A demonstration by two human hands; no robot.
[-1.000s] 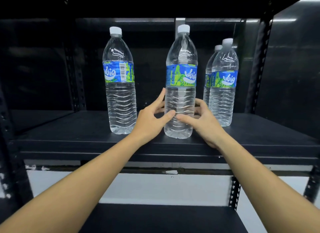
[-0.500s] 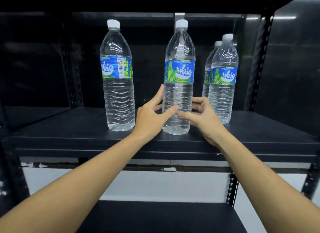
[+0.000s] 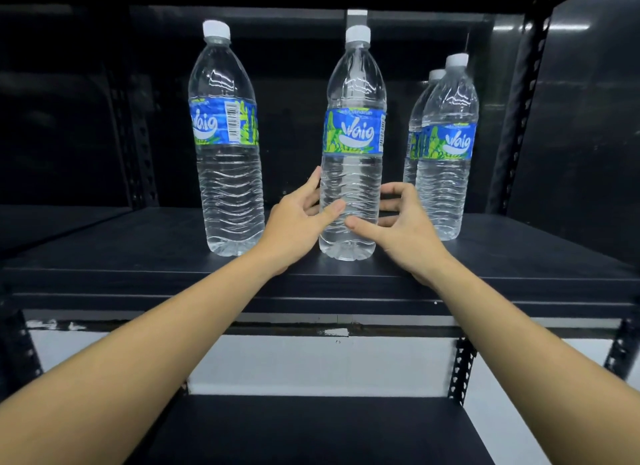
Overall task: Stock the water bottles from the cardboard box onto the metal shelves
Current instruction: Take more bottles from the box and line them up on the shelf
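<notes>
Releasing middle bottle (image 3: 351,194) at shelf (image 3: 138,250) front, 12 o'clock: left hand (image 3: 294,224) and right hand (image 3: 403,222) now spread loose, thumbs barely brushing plastic, fingers off versus full cupping 1 s ago. Upright, label turned forward. Further back: left bottle (image 3: 227,174) at 10 o'clock, right pair (image 3: 446,174) at 2 o'clock. Placement judged complete; cardboard box not visible

Left hand: my left hand (image 3: 294,222) is cupping the middle clear plastic water bottle (image 3: 351,174), thumb touching.
Right hand: my right hand (image 3: 405,229) is curling loosely beside it.
Shelf: the black metal shelf (image 3: 138,250) is bearing four upright bottles.
</notes>
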